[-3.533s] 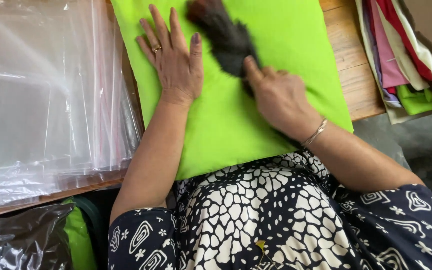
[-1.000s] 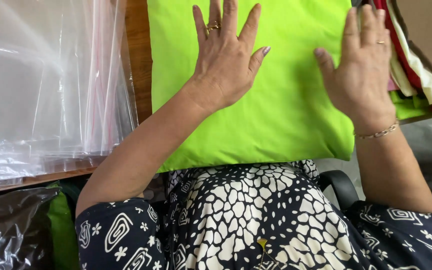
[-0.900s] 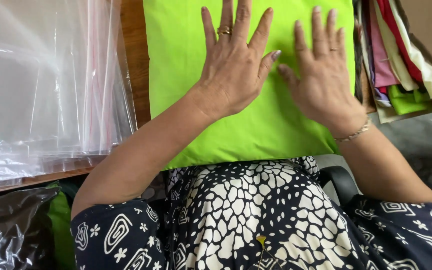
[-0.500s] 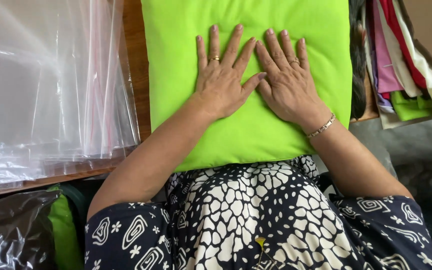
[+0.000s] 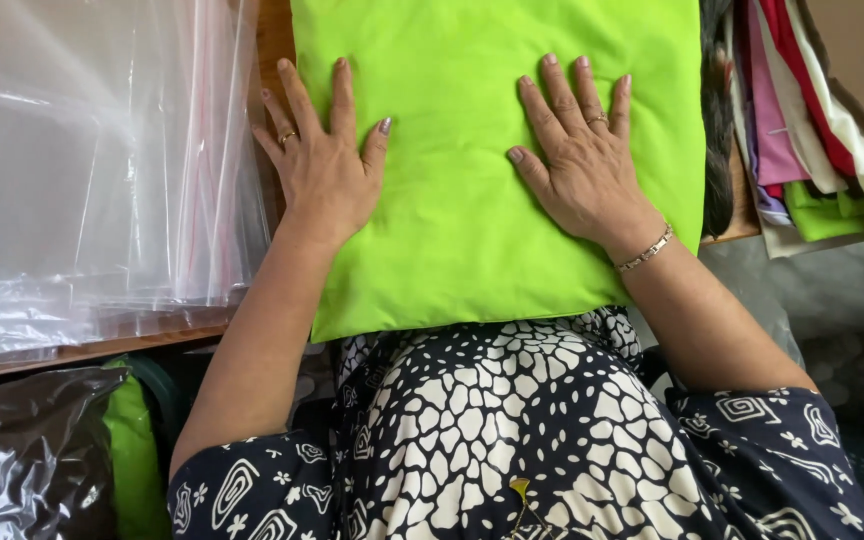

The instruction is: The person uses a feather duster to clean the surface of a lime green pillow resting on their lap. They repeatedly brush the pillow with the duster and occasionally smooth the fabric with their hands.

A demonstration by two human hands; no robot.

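1. A bright green fabric cushion cover (image 5: 472, 200) is laid flat on the wooden tabletop (image 5: 102, 350), its near edge overhanging toward the person's lap.
2. The left hand (image 5: 324, 165) is pressed palm-down on the cover's left edge, fingers spread and straight, nothing gripped.
3. The right hand (image 5: 582, 160) is pressed flat on the right half, fingers likewise splayed, nothing held.
4. Half a second ago both hands were set together at the centre; they are now well apart. The fabric is judged to have been smoothed outward, and few creases are visible.
5. A stack of clear plastic bags (image 5: 92, 170) is seen just left of the cover.
6. Folded coloured fabrics (image 5: 812, 130) are stacked to the right.
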